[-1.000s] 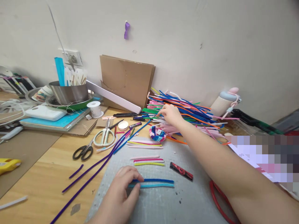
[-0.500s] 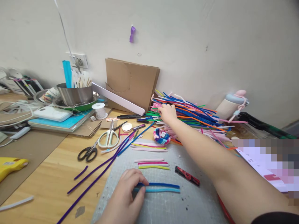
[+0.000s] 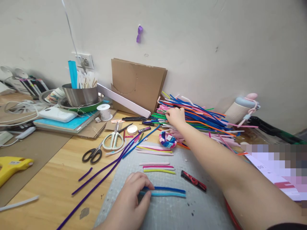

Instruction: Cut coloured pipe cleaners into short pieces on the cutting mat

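My left hand (image 3: pixel 134 198) rests on the grey cutting mat (image 3: pixel 158 214). Its thumb and fingers close over the left ends of a dark blue pipe cleaner (image 3: pixel 170 189) and a light blue pipe cleaner (image 3: pixel 169 194), which lie side by side. Reaching forward, my right hand (image 3: pixel 177 116) is at the left part of a big pile of coloured pipe cleaners (image 3: pixel 203 111). Its fingers curl down, and what is between them is hidden. Short pink, white and yellow-green pipe cleaners (image 3: pixel 158 167) lie in rows beyond my left hand. A braided multicoloured ring (image 3: pixel 167 140) sits just below my right wrist.
To the left lie white-handled scissors (image 3: pixel 113 140), black-handled scissors (image 3: pixel 92 155), long purple pipe cleaners (image 3: pixel 96 175) and a yellow glue gun (image 3: pixel 14 167). A black-and-red tube (image 3: pixel 193 181) is on the mat. Cardboard (image 3: pixel 136 86) leans on the wall; a bottle (image 3: pixel 240 110) stands right.
The view has turned slightly left, so everything appears a little farther right. Both hands keep about the same places on the table.
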Available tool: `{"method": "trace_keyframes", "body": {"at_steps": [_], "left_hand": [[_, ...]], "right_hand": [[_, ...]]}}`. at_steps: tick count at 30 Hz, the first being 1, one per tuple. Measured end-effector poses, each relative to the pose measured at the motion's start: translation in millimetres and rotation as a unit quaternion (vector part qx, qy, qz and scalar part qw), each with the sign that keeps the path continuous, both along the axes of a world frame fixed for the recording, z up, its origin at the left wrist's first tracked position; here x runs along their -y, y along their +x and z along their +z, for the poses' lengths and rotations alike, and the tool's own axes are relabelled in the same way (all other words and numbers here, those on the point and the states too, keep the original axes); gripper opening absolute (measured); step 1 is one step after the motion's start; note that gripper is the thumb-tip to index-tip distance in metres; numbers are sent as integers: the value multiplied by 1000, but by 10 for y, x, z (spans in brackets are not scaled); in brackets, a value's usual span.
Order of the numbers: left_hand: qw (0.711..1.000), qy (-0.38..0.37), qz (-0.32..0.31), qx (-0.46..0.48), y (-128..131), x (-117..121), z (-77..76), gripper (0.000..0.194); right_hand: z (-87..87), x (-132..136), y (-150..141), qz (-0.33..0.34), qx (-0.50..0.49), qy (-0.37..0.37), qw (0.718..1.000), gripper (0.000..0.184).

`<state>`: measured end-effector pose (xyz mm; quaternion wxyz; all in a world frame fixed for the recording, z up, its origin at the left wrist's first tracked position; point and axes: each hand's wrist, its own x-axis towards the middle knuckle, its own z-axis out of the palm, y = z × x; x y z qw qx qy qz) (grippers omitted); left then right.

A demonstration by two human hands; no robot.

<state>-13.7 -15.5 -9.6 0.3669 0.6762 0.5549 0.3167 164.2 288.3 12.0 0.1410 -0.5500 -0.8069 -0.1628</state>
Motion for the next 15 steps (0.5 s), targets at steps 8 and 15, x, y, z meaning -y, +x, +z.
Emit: {"method": "trace_keyframes", "body": {"at_steps": [8, 15], "left_hand": [[1000, -17, -6, 0, 11, -11, 16, 15], [1000, -22, -8, 0, 11, 8, 23, 16]], "right_hand": [[23, -44, 89, 79, -4, -5, 997, 29], [-56, -96, 86, 83, -65, -15, 994, 18]]}}
